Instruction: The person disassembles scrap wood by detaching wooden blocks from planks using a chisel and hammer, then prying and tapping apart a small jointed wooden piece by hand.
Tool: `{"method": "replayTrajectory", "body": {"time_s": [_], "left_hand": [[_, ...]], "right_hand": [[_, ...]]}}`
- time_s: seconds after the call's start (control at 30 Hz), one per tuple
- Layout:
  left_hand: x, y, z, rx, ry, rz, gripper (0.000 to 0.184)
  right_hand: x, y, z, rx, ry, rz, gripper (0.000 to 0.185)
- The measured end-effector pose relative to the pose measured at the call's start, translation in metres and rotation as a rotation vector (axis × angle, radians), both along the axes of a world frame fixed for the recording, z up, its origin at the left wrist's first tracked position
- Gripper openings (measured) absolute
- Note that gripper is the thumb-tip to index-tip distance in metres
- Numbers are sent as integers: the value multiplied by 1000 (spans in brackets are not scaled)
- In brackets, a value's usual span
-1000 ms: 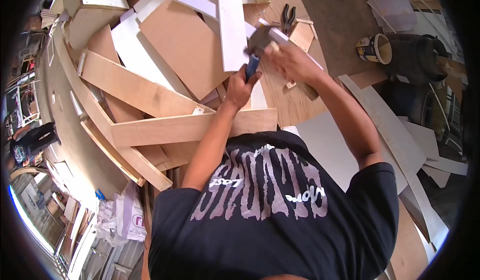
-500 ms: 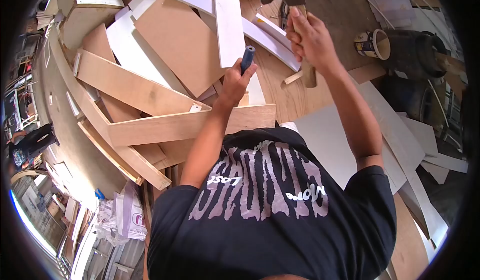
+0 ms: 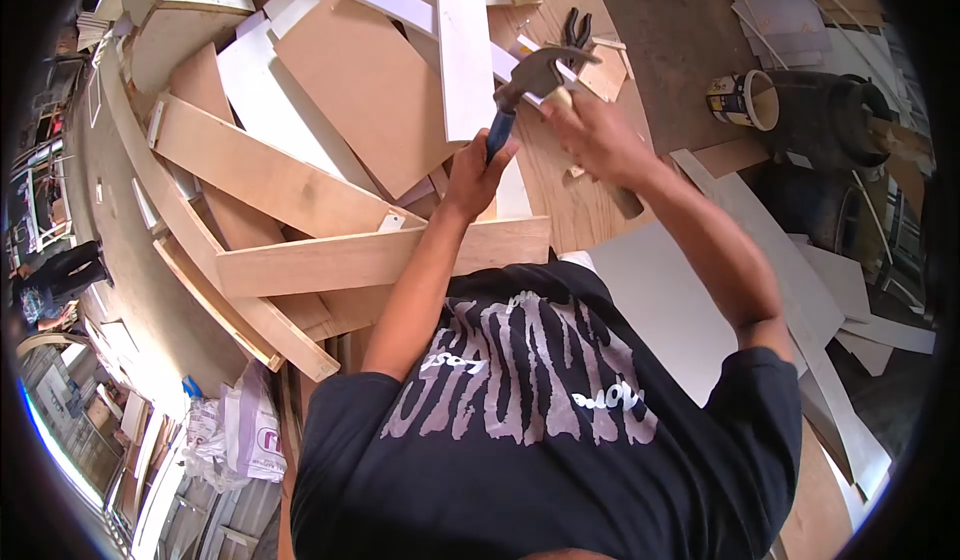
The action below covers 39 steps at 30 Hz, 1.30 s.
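Observation:
My left hand (image 3: 474,180) is closed around an upright blue-handled tool (image 3: 499,134); its lower end is hidden by the hand and the wood. In my right hand (image 3: 600,142) is a claw hammer (image 3: 541,72) with a wooden handle, gripped by the shaft. The hammer's striking face is at the top of the blue handle, touching it or very nearly so. Just behind the left wrist stands a long plywood board (image 3: 330,258) on its edge. A white board (image 3: 465,45) ends close to the left fingers.
Black-handled pliers (image 3: 576,28) lie near the far edge of the wooden worktop (image 3: 570,222). Brown panels (image 3: 365,95) and plywood strips pile up on the left. At right are a paint bucket (image 3: 735,101), a black drum (image 3: 825,115) and grey sheets (image 3: 660,290). Another person (image 3: 62,278) is far left.
My right hand has swung the hammer down and leftward, from raised beyond the worktop to the top of the blue handle. The left hand keeps its grip in nearly the same place.

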<state>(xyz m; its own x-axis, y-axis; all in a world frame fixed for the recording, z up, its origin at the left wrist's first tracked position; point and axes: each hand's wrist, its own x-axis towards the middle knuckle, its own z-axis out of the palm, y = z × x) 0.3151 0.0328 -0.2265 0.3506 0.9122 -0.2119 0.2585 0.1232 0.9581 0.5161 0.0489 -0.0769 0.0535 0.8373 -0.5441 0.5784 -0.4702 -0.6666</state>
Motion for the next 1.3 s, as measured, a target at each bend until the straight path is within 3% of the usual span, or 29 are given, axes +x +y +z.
{"method": "replayTrajectory", "body": {"time_s": [0.07, 0.17, 0.27, 0.33, 0.4, 0.43, 0.47, 0.53, 0.67, 0.77, 0.87, 1.0, 1.07, 1.17, 1.3], "left_hand": [[-2, 1, -6, 71, -11, -22, 39], [-2, 0, 5, -54, -20, 13, 34], [1, 0, 6, -20, -15, 34, 33], [-1, 0, 2, -40, -44, 30, 38], [-5, -3, -4, 65, -53, -55, 44], [-3, -1, -4, 71, -59, -55, 44], [-1, -2, -4, 74, -61, -63, 46], [-3, -3, -2, 88, -51, -52, 48], [-6, 7, 1, 14, 16, -42, 43], [-18, 7, -12, -119, -150, 53, 33], [-32, 5, 9, -174, -311, 119, 28], [-52, -5, 44, 40, -422, 258, 13], [-69, -12, 56, 66, -421, 304, 13], [-89, -26, 67, 99, -465, 324, 12], [-101, -55, 74, 123, -425, 445, 15]], "right_hand": [[18, 9, -3, -7, 91, -18, 43], [22, 17, 14, 213, 561, -425, 40], [0, 9, -1, 315, 599, -618, 39], [3, -2, -11, 203, 481, -512, 38], [9, -6, -4, -17, -63, -17, 26], [10, -13, -10, 40, 205, -272, 32], [12, -17, -12, 39, 201, -261, 32], [14, -23, -17, 231, 631, -602, 40], [2, -52, -24, 188, 490, -618, 42], [-1, -83, -62, 114, 525, -642, 42], [-8, -107, -93, 108, 555, -648, 43], [-12, -118, -113, 81, 344, -608, 45], [-9, -116, -124, 135, -169, -244, 44], [-23, -109, -100, 274, -310, -84, 34], [-23, -112, -143, 506, -411, 63, 31]]}}
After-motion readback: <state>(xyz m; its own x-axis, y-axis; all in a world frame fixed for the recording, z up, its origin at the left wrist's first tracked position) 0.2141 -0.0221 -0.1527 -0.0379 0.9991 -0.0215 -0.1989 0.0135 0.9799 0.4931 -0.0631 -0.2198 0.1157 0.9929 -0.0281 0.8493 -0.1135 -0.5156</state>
